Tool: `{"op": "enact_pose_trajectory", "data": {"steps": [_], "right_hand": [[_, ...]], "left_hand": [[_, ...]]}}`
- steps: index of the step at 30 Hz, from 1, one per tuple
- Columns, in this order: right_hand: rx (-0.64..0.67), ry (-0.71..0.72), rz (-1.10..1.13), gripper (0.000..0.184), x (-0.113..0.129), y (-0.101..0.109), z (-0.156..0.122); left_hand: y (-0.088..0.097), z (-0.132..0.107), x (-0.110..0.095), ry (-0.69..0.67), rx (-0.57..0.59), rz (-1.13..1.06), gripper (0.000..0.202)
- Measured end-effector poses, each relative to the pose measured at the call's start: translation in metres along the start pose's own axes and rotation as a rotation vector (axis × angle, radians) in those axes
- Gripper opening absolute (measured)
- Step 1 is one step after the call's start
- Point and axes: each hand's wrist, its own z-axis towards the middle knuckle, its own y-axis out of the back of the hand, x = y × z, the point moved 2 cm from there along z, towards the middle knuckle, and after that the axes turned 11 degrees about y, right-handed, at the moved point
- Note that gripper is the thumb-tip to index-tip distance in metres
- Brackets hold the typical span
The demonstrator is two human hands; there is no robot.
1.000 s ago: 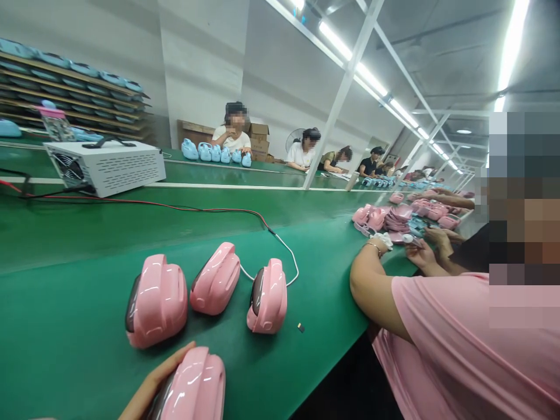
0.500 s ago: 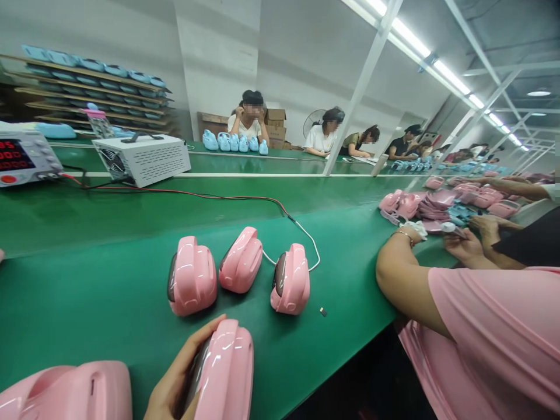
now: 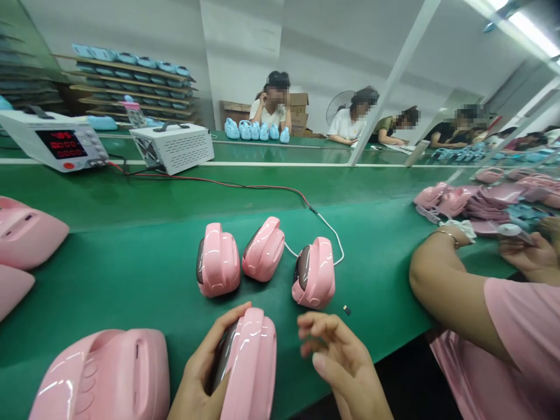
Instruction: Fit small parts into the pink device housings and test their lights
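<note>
My left hand point(image 3: 199, 373) is wrapped round a glossy pink device point(image 3: 249, 364) standing on the green belt point(image 3: 109, 274) at the bottom centre. Just to its right my right hand point(image 3: 341, 359) hovers with loosely curled fingers and nothing in it. Beyond my hands three more pink devices stand in a row point(image 3: 217, 259) point(image 3: 263, 249) point(image 3: 315, 272); the right one is joined to a white cable point(image 3: 335, 239). A tiny dark part point(image 3: 346, 309) lies on the belt beside my right hand. A larger pink shell point(image 3: 105, 376) lies at the bottom left.
A co-worker's arm in a pink sleeve point(image 3: 455, 291) rests on the belt at the right. A white power unit point(image 3: 172, 146) and a meter with red digits point(image 3: 56, 140) stand at the back left. More pink shells point(image 3: 21, 233) lie at the left edge. Other people sit along the far side.
The view has swung left and down. My right hand has come into sight beside the held pink device. The meter and pink shells at the left edge now show.
</note>
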Motion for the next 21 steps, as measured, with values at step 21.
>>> {"op": "enact_pose_trajectory", "data": {"steps": [21], "right_hand": [[0.161, -0.267, 0.283, 0.058, -0.024, -0.031, 0.017]], "left_hand": [[0.005, 0.002, 0.015, -0.003, 0.083, 0.054, 0.051]]}}
